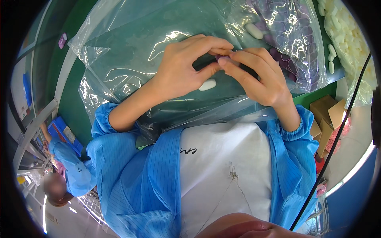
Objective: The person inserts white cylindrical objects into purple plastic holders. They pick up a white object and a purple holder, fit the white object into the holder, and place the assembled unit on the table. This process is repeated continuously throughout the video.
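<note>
Hands (pixel 183 63) (pixel 260 77) arched, fingertips (pixel 223 61) together, purple pc (pixel 218 57) btwn, over clear plastic (pixel 123 49)

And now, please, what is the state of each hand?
Left hand: closed, holding a small purple piece.
Right hand: closed, holding the same piece.

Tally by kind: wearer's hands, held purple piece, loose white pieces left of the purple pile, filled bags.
Hands (left hand, right hand): 2
Purple piece: 1
Loose white pieces: 2
Filled bags (bag of purple pieces, bag of pale pieces): 2
Total: 7
</note>
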Available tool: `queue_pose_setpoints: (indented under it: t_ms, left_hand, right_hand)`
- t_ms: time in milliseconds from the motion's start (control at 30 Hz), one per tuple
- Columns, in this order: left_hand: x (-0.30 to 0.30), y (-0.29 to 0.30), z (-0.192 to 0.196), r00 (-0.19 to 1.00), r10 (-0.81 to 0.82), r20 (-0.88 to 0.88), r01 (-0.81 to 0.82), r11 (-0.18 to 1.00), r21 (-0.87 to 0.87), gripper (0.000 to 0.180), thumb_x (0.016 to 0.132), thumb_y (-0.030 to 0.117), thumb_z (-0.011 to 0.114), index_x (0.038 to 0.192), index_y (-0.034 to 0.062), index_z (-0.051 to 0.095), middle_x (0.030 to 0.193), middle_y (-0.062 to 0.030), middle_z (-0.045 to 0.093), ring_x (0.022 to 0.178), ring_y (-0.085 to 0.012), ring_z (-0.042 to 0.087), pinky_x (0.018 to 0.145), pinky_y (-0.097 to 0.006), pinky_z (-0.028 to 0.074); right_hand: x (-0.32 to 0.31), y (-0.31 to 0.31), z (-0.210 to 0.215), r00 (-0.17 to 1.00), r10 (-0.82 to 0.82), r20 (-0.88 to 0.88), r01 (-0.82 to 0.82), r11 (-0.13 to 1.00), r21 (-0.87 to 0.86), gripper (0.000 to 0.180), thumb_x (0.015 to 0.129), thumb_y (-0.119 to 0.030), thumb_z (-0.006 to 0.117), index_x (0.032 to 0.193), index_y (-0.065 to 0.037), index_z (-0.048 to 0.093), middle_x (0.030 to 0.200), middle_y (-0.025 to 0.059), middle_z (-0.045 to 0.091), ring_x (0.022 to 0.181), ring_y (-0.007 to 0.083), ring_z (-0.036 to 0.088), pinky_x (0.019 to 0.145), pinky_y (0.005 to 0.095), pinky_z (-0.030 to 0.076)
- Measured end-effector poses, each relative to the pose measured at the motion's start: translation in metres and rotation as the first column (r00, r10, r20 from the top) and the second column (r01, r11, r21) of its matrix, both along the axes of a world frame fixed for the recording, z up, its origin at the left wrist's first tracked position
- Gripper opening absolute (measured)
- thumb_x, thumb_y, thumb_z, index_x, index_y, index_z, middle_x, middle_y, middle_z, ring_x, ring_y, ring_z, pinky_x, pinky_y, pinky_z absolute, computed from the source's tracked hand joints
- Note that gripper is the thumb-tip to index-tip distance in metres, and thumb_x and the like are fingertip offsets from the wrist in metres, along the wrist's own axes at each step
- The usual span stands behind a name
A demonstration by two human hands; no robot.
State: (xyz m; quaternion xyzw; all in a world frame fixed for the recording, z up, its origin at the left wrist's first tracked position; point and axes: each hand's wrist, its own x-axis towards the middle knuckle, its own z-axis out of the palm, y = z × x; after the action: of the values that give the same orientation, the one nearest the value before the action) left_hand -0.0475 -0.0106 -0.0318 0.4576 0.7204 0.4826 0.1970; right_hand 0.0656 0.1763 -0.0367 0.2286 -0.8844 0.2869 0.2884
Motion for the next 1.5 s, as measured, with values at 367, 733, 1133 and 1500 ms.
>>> queue_pose_setpoints:
  t_ms: [367,733,1133,1500]
  left_hand:
    - [0.002,-0.007,-0.010,1.000,-0.007,0.022,0.004,0.990,0.141,0.036,0.079,0.007,0.081,0.113,0.0092,0.071,0.103,-0.0066,0.075,0.095,-0.0274,0.072,0.082,-0.036,0.057]
    - [0.006,-0.002,-0.022,0.993,-0.077,0.089,0.055,0.972,0.230,0.030,0.079,0.005,0.078,0.106,0.0039,0.065,0.094,-0.0097,0.070,0.090,-0.0311,0.066,0.078,-0.042,0.053]
    - [-0.243,-0.089,0.004,0.757,0.498,-0.422,-0.582,0.808,-0.089,0.037,0.097,0.021,0.060,0.133,0.0171,0.069,0.114,-0.0115,0.062,0.110,-0.0315,0.057,0.098,-0.042,0.046]
    - [-0.216,-0.071,0.016,0.481,0.516,-0.709,-0.617,0.774,0.145,0.037,0.098,0.015,0.058,0.128,-0.0049,0.060,0.136,-0.0296,0.047,0.127,-0.0440,0.045,0.109,-0.048,0.040]
  right_hand:
    - [0.010,-0.004,0.017,0.991,-0.035,0.133,0.033,0.999,0.021,0.034,0.070,0.007,0.080,0.104,0.006,0.074,0.107,0.0192,0.071,0.088,0.0328,0.070,0.072,0.0375,0.058]
    - [0.020,0.013,-0.006,0.998,-0.002,0.055,0.003,1.000,-0.024,0.028,0.100,-0.008,0.066,0.120,0.011,0.065,0.106,0.0210,0.067,0.087,0.0358,0.063,0.074,0.0459,0.053]
    - [0.013,0.027,0.000,0.971,0.078,0.226,-0.066,0.996,-0.057,0.027,0.095,0.015,0.054,0.121,0.014,0.059,0.099,0.0234,0.067,0.078,0.0328,0.061,0.069,0.0437,0.051]
    - [0.007,0.007,0.011,0.957,0.104,0.270,-0.101,0.995,-0.022,0.019,0.093,0.005,0.063,0.111,0.009,0.068,0.095,0.0197,0.068,0.075,0.0355,0.061,0.065,0.0433,0.052]
